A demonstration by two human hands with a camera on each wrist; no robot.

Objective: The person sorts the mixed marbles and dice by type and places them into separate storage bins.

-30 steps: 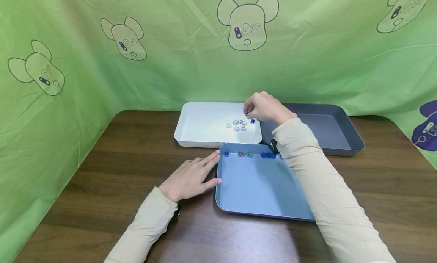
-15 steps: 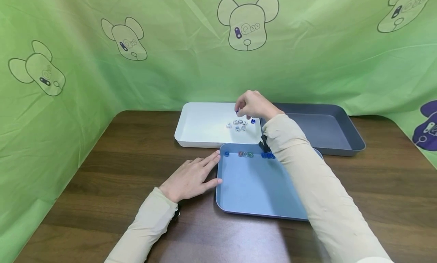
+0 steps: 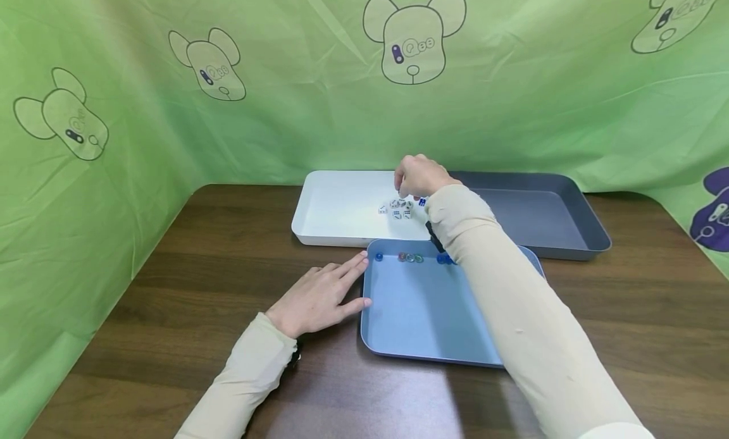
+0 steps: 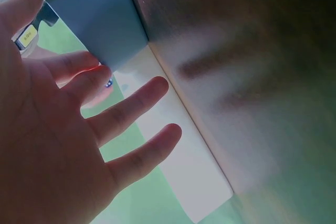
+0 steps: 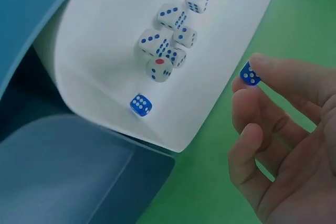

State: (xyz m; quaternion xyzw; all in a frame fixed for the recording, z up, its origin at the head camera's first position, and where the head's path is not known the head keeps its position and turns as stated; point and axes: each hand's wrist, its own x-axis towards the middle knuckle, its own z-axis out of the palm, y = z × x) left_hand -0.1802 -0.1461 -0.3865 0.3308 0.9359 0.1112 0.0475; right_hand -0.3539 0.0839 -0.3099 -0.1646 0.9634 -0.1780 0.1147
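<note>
My right hand [image 3: 420,176] is over the white tray [image 3: 336,202], pinching a blue die [image 5: 250,74] between thumb and fingertips. In the head view the fingers hide that die. Several white dice [image 5: 172,17] lie in a cluster in the white tray, with another blue die [image 5: 140,105] beside them near the tray's right end. My left hand [image 3: 319,298] has its fingers spread, with fingertips at the left rim of the light blue tray [image 3: 421,312]. Its palm and straight fingers [image 4: 131,108] show in the left wrist view, holding nothing.
A dark grey tray [image 3: 541,214] adjoins the white one on the right. Along the blue tray's far side sit a blue bead [image 3: 379,257], red and clear-green ring-like pieces [image 3: 411,258] and more blue pieces [image 3: 443,259], partly behind my right sleeve. A green curtain [image 3: 313,110] hangs behind.
My right hand has moved left over the white tray with the blue die, then lowered slightly toward the white dice. The left hand has stayed in place.
</note>
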